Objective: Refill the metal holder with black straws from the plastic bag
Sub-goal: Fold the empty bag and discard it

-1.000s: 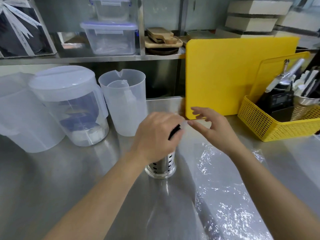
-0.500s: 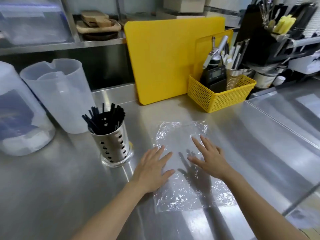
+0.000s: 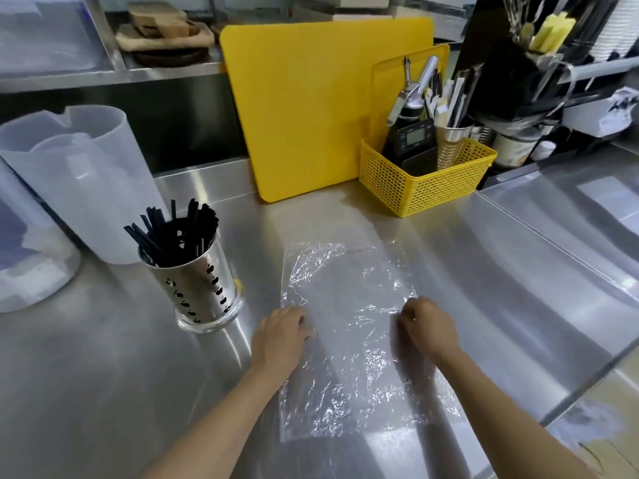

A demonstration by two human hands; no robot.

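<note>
Hands, left and right, curl apart onto opposite edges of the flat, seemingly empty plastic bag beside the metal holder full of black straws; a careless sweep could topple it.

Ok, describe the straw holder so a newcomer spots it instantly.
Start at the big yellow cutting board leaning at the back of the steel counter. Left of it and nearer, beside the translucent jug, stands the metal holder: the only shiny perforated cylinder bristling with black straws.
</note>
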